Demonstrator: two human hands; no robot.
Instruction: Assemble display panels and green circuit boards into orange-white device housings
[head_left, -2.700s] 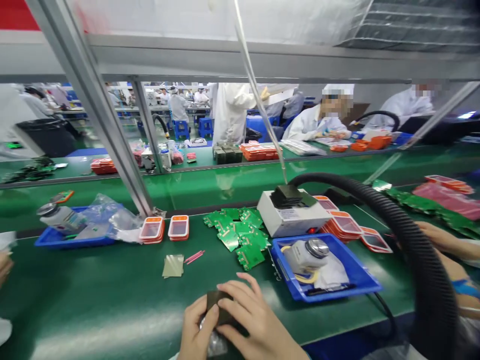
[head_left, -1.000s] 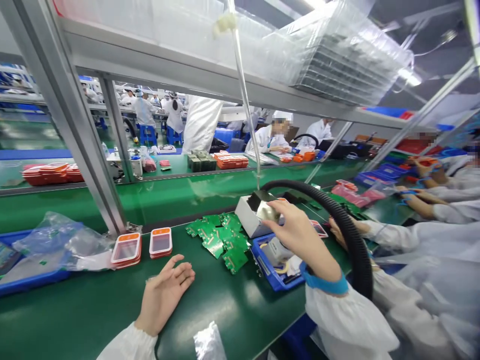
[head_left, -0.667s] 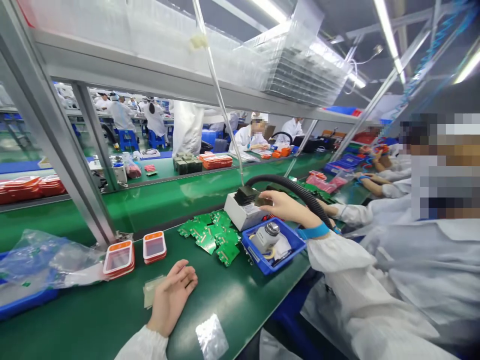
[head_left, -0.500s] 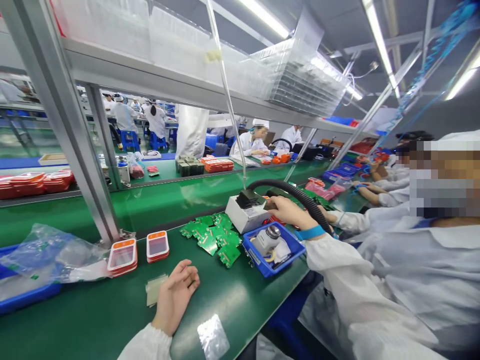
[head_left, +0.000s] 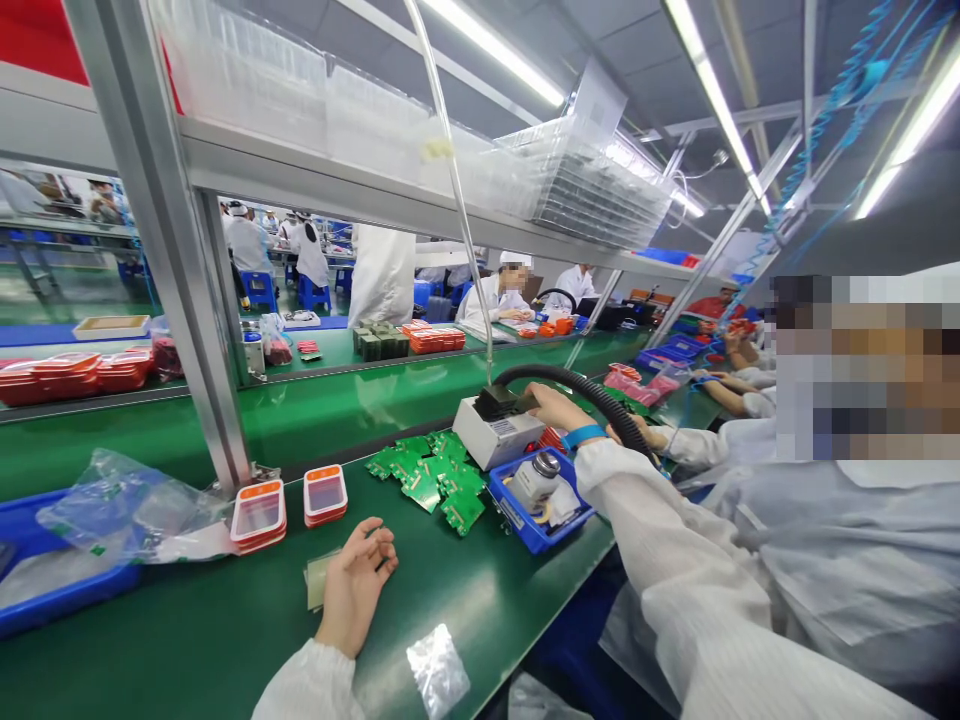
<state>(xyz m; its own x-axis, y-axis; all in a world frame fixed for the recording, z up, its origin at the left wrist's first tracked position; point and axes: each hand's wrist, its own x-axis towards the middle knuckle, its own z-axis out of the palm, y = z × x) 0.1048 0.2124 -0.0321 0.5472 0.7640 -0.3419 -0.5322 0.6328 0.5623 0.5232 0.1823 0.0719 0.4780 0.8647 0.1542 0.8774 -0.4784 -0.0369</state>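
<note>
My left hand [head_left: 358,578] rests palm up on the green table [head_left: 277,640], fingers loosely curled and apart, nothing in it. Thin yellowish sheets [head_left: 318,582] lie just beside it. My right hand [head_left: 559,410], with a blue wristband, reaches to a black block [head_left: 496,402] on a white box [head_left: 491,436]. Its fingers are closed at the block's right side, on something too small to make out. Green circuit boards [head_left: 431,475] lie in a loose pile left of the box. A blue tray [head_left: 536,535] in front of the box holds a metal-capped bottle [head_left: 534,482].
Red-rimmed frames [head_left: 325,497] stand in two stacks near a metal post [head_left: 169,250]. A plastic bag [head_left: 142,505] overlaps a blue bin [head_left: 67,610]. A silvery packet [head_left: 439,672] lies near the front edge. A black hose [head_left: 592,385] arches behind my right hand; a person sits close on the right.
The view has shifted slightly. My right hand and sleeve have moved left and a little up, with the fingers closer to the black block. My left hand has hardly changed.
</note>
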